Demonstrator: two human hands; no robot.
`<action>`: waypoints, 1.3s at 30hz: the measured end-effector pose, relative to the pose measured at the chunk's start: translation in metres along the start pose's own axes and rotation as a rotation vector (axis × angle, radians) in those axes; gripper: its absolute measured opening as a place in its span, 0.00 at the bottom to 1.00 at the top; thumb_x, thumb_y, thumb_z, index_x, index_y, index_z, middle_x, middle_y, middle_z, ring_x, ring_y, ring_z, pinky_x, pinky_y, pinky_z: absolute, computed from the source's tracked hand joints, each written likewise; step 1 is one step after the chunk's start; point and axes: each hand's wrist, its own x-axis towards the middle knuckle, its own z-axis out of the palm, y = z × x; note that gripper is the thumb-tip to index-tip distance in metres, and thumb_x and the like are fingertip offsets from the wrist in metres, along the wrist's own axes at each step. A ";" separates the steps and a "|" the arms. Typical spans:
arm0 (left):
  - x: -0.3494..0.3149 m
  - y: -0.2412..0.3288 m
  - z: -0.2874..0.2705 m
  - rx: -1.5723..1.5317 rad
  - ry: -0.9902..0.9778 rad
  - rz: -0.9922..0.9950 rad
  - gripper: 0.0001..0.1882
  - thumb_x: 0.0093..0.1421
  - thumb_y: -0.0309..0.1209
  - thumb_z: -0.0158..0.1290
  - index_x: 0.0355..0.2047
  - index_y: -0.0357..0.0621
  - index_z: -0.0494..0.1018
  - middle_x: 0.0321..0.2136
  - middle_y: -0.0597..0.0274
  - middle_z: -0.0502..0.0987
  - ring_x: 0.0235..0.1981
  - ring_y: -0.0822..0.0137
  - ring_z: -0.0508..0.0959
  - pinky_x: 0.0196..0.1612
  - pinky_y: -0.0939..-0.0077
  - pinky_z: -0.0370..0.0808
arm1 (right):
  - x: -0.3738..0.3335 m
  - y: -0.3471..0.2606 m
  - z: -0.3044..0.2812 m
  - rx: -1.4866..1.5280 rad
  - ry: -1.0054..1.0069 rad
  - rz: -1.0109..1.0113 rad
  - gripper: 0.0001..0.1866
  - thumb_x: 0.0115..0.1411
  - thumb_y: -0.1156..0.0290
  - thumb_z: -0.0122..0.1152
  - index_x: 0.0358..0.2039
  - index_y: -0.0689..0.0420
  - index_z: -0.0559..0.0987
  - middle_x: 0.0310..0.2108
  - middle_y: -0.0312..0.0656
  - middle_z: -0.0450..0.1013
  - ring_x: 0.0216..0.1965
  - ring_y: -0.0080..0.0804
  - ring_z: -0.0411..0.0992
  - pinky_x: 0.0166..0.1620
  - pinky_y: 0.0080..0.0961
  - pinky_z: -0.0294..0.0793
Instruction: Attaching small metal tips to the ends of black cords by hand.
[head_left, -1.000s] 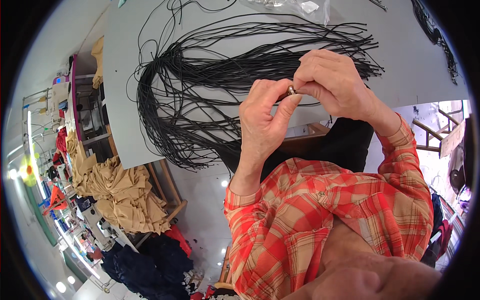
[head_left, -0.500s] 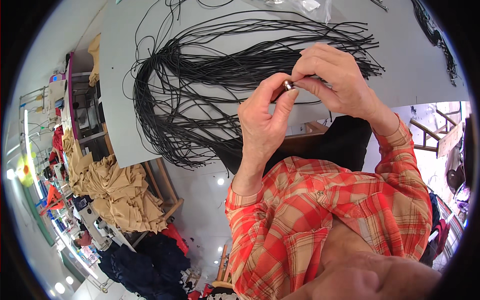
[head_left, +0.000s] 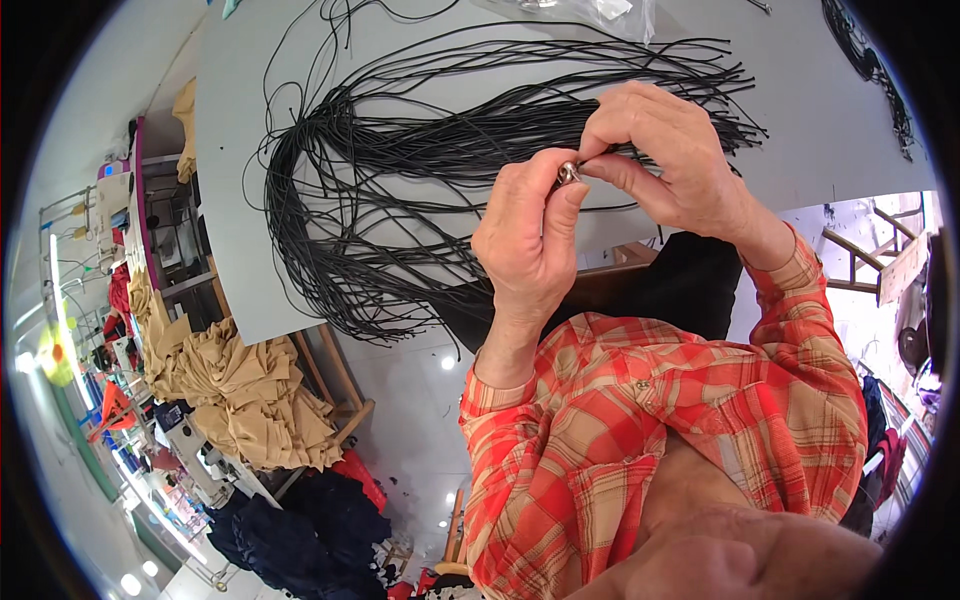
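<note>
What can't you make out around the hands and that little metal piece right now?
Head view only:
- Metal bead: mostly covered by fingers of left hand and right hand; shape unclear.
- Whether a cord passes through it: hidden by fingers.
- Cords: far ends behind right hand.
- Clear bag: cut off by top edge.
</note>
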 end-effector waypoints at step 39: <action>-0.012 -0.008 0.005 -0.237 0.165 -0.098 0.10 0.57 0.28 0.52 0.36 0.34 0.73 0.26 0.61 0.73 0.25 0.74 0.71 0.27 0.84 0.67 | -0.009 -0.015 0.024 0.274 0.110 0.219 0.06 0.49 0.80 0.59 0.27 0.60 0.72 0.24 0.38 0.71 0.27 0.32 0.68 0.33 0.24 0.69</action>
